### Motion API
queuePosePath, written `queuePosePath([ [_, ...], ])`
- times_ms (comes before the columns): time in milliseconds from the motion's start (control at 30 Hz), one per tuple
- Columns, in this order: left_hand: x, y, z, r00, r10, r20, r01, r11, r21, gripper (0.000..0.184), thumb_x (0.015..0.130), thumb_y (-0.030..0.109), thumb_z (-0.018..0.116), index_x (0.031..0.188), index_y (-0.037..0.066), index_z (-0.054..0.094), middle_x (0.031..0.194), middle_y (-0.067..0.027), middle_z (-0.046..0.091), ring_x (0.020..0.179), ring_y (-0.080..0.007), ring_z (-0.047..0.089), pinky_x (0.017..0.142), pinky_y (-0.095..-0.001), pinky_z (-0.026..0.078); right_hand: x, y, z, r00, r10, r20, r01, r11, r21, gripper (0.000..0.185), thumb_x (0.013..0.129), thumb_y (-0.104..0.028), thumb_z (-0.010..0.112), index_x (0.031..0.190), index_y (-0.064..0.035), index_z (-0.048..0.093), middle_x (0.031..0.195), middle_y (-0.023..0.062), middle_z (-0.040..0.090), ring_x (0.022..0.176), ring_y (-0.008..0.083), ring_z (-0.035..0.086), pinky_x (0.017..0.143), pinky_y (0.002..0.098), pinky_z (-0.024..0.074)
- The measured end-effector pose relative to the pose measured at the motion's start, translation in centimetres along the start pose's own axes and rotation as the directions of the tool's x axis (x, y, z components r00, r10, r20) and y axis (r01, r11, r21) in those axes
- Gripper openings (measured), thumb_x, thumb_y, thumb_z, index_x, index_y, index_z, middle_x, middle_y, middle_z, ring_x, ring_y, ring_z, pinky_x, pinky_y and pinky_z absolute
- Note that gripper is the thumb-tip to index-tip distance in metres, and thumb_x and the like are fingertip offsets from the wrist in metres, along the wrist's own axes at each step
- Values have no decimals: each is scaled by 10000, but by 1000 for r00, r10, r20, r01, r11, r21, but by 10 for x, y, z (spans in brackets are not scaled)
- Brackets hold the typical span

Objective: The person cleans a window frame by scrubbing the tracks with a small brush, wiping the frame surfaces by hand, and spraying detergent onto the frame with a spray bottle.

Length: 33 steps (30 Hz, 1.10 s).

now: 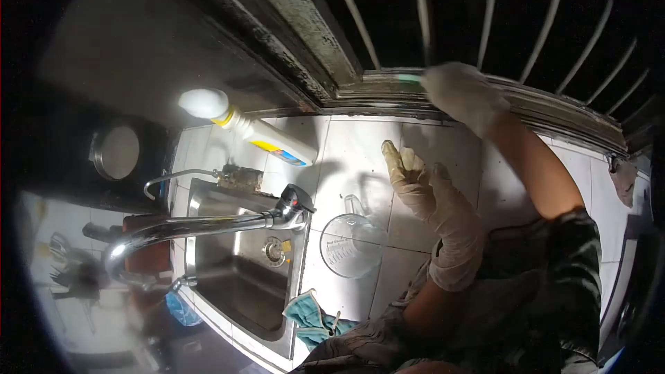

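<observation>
My right hand (465, 93), in a whitish glove, is up at the ledge of the barred window (374, 84). It is blurred and closed around something with a thin pale green end (409, 78) that shows along the ledge; the rest of it is hidden. Over the white tiles, my left hand (422, 183) wears a similar glove. Its fingers are loosely bent and apart, with nothing seen between them. A clear measuring jug (350, 246) stands on the tiles to the left of that hand. Farther left is a white bottle (273, 140) with a yellow and blue label.
A steel sink (239, 291) with a chrome tap (201, 228) lies to the left. By its near corner is a teal cloth (315, 318). Metal bars (488, 14) rise behind the window ledge. A blue plastic bag (182, 309) hangs beyond the sink.
</observation>
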<state>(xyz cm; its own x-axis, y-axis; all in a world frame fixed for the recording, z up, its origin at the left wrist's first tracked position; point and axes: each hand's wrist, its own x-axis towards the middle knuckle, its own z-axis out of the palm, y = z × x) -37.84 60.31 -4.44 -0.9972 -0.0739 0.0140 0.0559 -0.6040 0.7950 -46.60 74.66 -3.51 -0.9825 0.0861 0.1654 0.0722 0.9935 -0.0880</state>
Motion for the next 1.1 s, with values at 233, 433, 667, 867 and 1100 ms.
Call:
queuePosePath([
  [233,5,3,4,998,-25,-51,27,999,30,660,825,-6,552,1428,23,287,1112,-29,433,891,-96,419,778,-207,383,46,-5,25,991,-68,120,92,973,-212,255,893,-138,464,876,-24,691,767,165,655,741,292,669,635,390,554],
  [433,-1,-8,-2,999,44,10,-45,995,86,657,815,-34,522,1426,14,287,1123,-36,440,882,-92,427,782,-212,390,14,3,16,978,201,57,-200,980,-21,128,758,-124,652,811,-18,698,761,149,662,723,270,667,673,358,546],
  [667,-1,0,0,1000,-22,-1,22,999,-25,631,837,-14,503,1429,15,285,1194,-75,436,970,-130,436,853,-239,386,40,-22,29,997,-75,4,74,977,-201,240,881,-179,489,855,-18,666,715,140,648,650,306,659,608,385,544],
  [867,0,-6,-4,999,44,20,-46,997,57,610,843,-32,490,1420,16,299,1215,-85,432,999,-142,429,880,-253,378,10,-1,0,992,128,7,-128,983,133,288,871,-306,590,855,-20,622,674,120,606,625,225,636,574,350,504],
  [1100,12,-7,-13,981,-166,-101,161,985,-60,585,853,-71,455,1412,25,313,1299,-113,423,1144,-177,431,985,-282,340,100,-58,18,786,330,-523,256,597,760,583,702,-310,788,1143,7,577,870,123,647,791,241,636,742,332,496],
])
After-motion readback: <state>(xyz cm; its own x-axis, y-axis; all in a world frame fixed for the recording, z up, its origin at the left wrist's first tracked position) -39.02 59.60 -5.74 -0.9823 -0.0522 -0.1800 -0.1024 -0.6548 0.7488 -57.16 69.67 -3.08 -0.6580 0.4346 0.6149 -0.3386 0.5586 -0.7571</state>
